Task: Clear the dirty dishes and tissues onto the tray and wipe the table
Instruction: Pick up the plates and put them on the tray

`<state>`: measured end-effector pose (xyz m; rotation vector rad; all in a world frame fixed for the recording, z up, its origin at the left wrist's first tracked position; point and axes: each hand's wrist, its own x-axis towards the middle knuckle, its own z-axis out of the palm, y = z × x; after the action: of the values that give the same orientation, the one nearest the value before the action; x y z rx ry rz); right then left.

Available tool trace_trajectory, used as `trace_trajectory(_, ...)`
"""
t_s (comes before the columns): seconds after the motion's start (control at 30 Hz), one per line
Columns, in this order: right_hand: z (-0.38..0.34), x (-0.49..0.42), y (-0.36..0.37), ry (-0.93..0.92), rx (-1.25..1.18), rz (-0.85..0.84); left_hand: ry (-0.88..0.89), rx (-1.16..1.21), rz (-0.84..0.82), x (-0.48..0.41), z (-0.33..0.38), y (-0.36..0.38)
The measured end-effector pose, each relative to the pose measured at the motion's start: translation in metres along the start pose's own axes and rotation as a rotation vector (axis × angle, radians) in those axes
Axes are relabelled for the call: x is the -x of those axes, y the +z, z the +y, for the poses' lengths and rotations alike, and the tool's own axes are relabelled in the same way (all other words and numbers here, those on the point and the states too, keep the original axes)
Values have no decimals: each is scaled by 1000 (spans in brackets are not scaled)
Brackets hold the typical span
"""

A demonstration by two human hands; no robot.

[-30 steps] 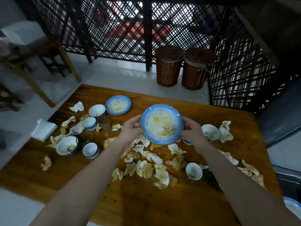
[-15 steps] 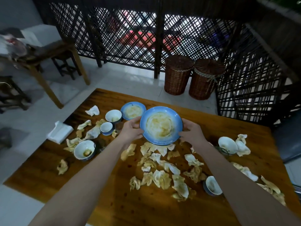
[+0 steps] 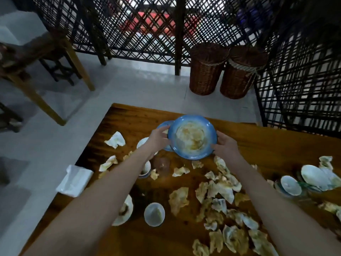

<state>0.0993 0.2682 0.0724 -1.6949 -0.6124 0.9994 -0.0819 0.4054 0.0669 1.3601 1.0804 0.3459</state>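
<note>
Both hands hold the dirty blue plate by opposite rim edges, left hand and right hand curled around it. A second blue plate lies just beyond the left hand (nearer than the right), likely the stacking target.

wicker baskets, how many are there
2. One wicker basket stands on the floor past the table's far edge, against the lattice screen; the second basket stands directly to its right, touching it. None seem hidden.
</note>
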Motion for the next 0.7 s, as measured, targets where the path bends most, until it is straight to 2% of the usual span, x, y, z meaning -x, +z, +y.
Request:
trace_trajectory(0.13, 8, -32, 24, 35, 38, 22, 43, -121, -3, -36, -5, -18)
trace_trajectory(0.7, 44, -114, 67, 193, 25, -19, -43, -157, -2, -124, -47, -49)
